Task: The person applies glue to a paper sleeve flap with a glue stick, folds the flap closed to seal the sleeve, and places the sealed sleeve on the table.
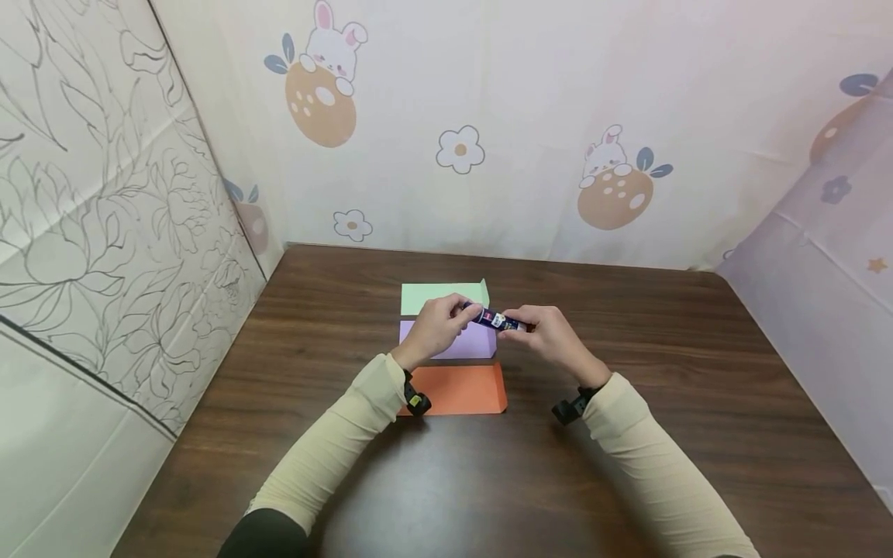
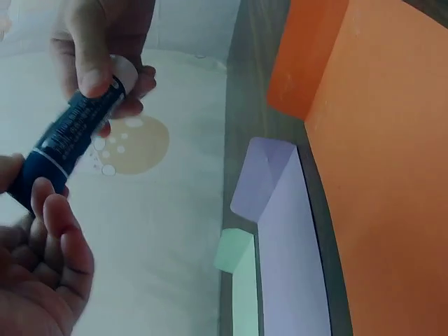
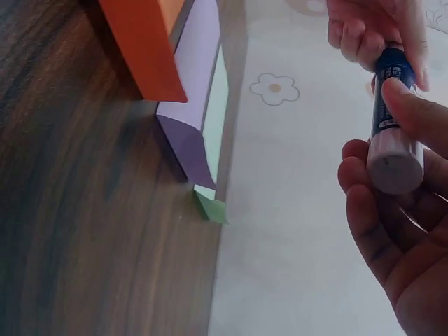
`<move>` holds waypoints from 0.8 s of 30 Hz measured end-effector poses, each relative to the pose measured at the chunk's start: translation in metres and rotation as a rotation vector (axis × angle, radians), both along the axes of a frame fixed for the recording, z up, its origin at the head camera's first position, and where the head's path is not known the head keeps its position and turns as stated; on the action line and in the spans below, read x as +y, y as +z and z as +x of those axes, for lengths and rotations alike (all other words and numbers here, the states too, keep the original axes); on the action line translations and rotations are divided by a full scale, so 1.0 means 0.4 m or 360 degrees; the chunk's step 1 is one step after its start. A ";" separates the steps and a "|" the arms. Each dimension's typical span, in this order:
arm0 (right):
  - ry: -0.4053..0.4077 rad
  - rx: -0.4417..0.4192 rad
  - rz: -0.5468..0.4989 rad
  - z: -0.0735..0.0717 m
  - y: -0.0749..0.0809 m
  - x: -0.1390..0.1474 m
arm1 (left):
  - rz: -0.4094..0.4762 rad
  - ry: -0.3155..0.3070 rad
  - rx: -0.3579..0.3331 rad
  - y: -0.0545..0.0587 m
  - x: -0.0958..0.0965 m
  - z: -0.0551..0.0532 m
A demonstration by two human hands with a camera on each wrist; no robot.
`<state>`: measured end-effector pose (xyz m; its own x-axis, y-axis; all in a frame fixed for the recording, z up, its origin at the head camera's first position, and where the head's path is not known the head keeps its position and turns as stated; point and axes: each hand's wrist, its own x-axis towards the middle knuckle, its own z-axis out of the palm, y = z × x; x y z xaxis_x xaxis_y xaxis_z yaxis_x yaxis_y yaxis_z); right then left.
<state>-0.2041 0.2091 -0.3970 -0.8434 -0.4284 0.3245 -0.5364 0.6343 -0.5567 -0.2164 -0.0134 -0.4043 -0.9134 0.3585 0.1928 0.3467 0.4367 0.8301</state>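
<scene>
Both hands are grasping one tube (image 1: 497, 318), a dark blue one with a white end, and they are holding it up over the table (image 1: 698, 372), around the right end of the purple sheet (image 1: 460, 343) as seen from the head. The left hand (image 1: 441, 322) is pinching the blue end between thumb and fingertips, while the right hand (image 1: 547, 333) is gripping the white end, its thumb lying along the barrel. The long axis is running crosswise from hand to hand — the blue end is pointing toward the person's left and a little away, the white end toward the right and slightly nearer. From the right wrist, the white end's round face is turning up close to the camera, with the blue barrel stretching away behind it. Below, three sheets are lying in a row: the green sheet (image 1: 432, 296) farthest off, purple in the middle, the orange sheet (image 1: 456, 390) nearest the person — each showing a flap bending upward at its right end.
</scene>
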 end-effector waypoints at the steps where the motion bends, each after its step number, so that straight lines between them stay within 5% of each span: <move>1: -0.0006 0.0008 0.0010 0.000 -0.002 -0.001 | -0.0001 0.0017 -0.0047 0.000 0.000 0.000; 8: -0.0030 -0.0024 0.0056 -0.002 -0.002 -0.008 | -0.0073 0.0157 -0.0183 0.005 -0.005 -0.001; 24: -0.0115 -0.0172 0.0001 0.002 -0.003 -0.002 | 0.0141 0.0005 0.0007 -0.004 -0.019 0.000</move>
